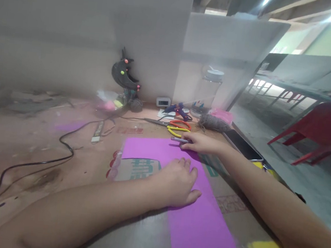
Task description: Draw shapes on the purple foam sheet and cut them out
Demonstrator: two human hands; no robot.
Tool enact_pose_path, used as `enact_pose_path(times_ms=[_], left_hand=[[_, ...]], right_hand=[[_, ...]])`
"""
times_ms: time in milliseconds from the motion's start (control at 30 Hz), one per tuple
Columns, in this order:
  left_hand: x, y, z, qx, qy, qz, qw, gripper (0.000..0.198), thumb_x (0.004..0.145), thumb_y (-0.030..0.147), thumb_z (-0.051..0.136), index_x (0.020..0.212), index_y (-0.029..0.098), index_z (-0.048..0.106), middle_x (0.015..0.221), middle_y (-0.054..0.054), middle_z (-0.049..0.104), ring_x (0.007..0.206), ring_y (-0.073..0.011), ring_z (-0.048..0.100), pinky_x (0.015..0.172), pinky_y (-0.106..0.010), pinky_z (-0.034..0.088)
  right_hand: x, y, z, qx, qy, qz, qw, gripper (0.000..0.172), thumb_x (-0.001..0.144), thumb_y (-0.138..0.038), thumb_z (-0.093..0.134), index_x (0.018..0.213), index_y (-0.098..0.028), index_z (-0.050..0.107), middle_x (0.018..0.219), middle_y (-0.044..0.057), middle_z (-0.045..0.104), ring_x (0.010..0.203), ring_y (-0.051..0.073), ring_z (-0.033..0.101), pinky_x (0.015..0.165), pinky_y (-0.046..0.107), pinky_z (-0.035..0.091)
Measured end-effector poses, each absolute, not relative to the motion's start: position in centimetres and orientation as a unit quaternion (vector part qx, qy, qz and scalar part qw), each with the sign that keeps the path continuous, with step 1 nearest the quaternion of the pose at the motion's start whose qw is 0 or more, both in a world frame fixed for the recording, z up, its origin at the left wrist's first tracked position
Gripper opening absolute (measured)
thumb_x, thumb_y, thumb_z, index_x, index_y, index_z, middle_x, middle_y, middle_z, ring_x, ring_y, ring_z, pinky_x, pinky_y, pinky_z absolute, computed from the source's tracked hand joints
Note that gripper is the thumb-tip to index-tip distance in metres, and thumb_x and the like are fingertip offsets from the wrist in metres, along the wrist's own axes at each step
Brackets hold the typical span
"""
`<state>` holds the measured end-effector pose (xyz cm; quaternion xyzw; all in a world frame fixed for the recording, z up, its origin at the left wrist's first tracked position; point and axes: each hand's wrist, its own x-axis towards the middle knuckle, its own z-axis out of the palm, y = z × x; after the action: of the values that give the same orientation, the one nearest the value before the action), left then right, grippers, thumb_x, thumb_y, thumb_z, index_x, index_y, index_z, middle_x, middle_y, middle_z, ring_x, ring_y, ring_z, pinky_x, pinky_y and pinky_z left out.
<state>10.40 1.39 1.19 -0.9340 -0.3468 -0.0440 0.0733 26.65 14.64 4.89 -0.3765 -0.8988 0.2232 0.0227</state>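
Our L hand lies spread flat on the purple sheet; R hand pinches a pen at its far edge. Scissors and glue gun sit just beyond, phone to the R.

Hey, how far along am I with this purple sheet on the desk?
Done: the purple sheet lies flat on the desk. In hand: the left hand presses it down while the right hand holds a pen at its far edge. Left: no drawn line shows on the sheet, and the scissors lie untouched beyond it.
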Motion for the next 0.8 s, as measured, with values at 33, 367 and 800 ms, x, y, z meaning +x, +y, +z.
enact_pose_path(times_ms=[33, 367, 800], left_hand=[[10.4, 1.4, 1.4, -0.935, -0.346, -0.041, 0.071, 0.055, 0.101, 0.055, 0.048, 0.119, 0.006, 0.066, 0.116, -0.025, 0.071, 0.112, -0.0378, 0.067, 0.093, -0.046, 0.053], [10.5, 1.3, 1.8, -0.935, -0.348, -0.037, 0.063, 0.058, 0.102, 0.057, 0.045, 0.120, 0.005, 0.065, 0.111, -0.021, 0.071, 0.105, -0.0331, 0.066, 0.084, -0.039, 0.051], [11.0, 2.3, 0.2, -0.945, -0.310, -0.088, 0.066, 0.059, 0.101, 0.055, 0.045, 0.111, 0.002, 0.070, 0.096, -0.021, 0.073, 0.087, -0.0302, 0.068, 0.069, -0.038, 0.047]], right_hand=[[26.3, 14.4, 4.7, -0.387, -0.898, 0.206, 0.032, 0.015, 0.095, -0.031, 0.061, 0.098, -0.017, 0.062, 0.101, 0.007, 0.071, 0.085, 0.020, 0.063, 0.070, 0.027, 0.041], [24.2, 14.2, 1.7, -0.443, -0.884, 0.112, 0.096, 0.020, 0.099, -0.038, 0.053, 0.102, -0.020, 0.060, 0.096, 0.009, 0.072, 0.083, 0.023, 0.065, 0.067, 0.030, 0.039], [24.4, 13.7, 0.7, -0.450, -0.881, 0.095, 0.111, 0.028, 0.095, -0.045, 0.049, 0.108, -0.024, 0.063, 0.097, 0.012, 0.076, 0.084, 0.030, 0.072, 0.070, 0.037, 0.049]])
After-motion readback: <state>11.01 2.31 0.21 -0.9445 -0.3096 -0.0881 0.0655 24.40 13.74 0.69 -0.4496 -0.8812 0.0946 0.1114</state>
